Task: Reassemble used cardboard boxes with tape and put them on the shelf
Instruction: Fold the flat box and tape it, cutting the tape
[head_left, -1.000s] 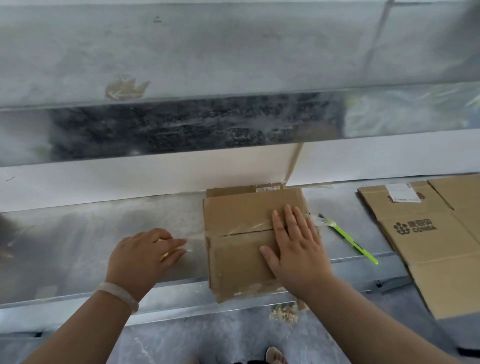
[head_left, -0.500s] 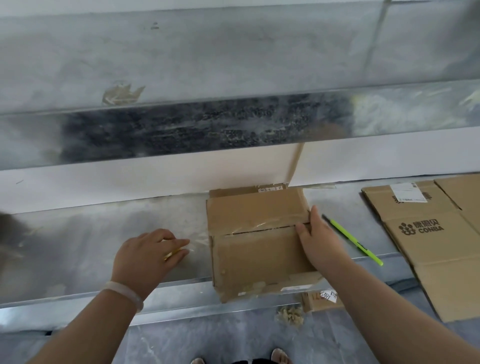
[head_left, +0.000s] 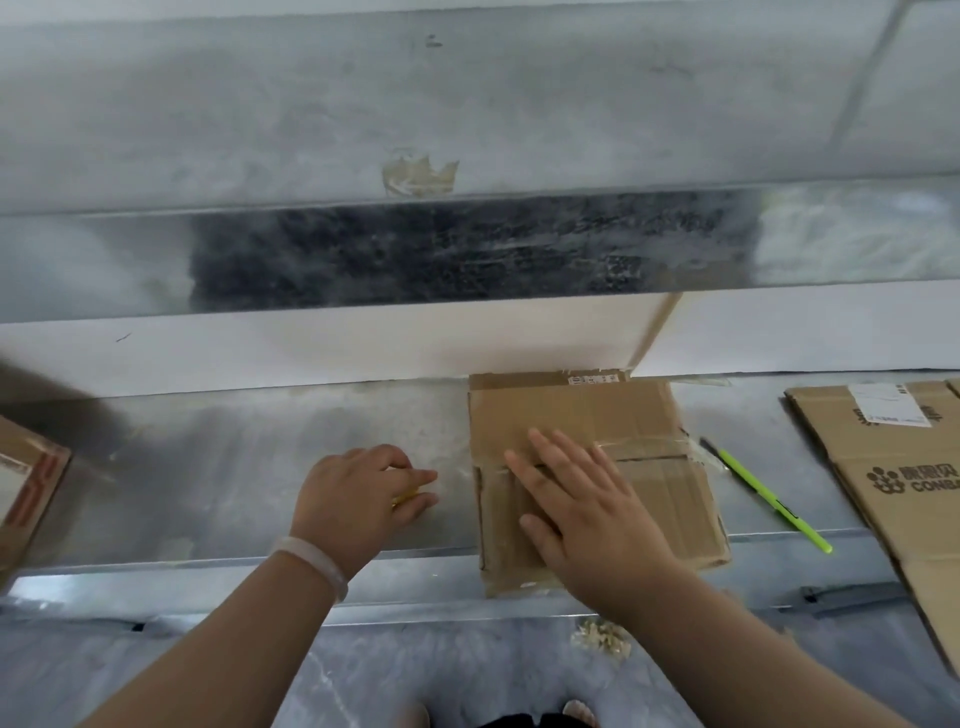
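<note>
A small brown cardboard box (head_left: 613, 415) stands on the metal shelf (head_left: 260, 457), its two top flaps closed with clear tape across the seam. My right hand (head_left: 582, 504) lies flat on the left half of the box top, fingers straight and spread over the seam. My left hand (head_left: 358, 493) rests on the shelf just left of the box, fingers curled round a small yellow object that is mostly hidden; a strip of clear tape seems to run from it toward the box.
A green pen-like cutter (head_left: 769, 499) lies right of the box. Flattened cardboard boxes (head_left: 893, 467) lie at the far right, one overhanging the shelf edge. Another box (head_left: 26, 483) sits at the far left. An upper metal shelf (head_left: 467, 130) spans above.
My right hand moved from the box's right edge to the left half of the top and now presses flat on it. My left hand stayed put. The view shifted left.
</note>
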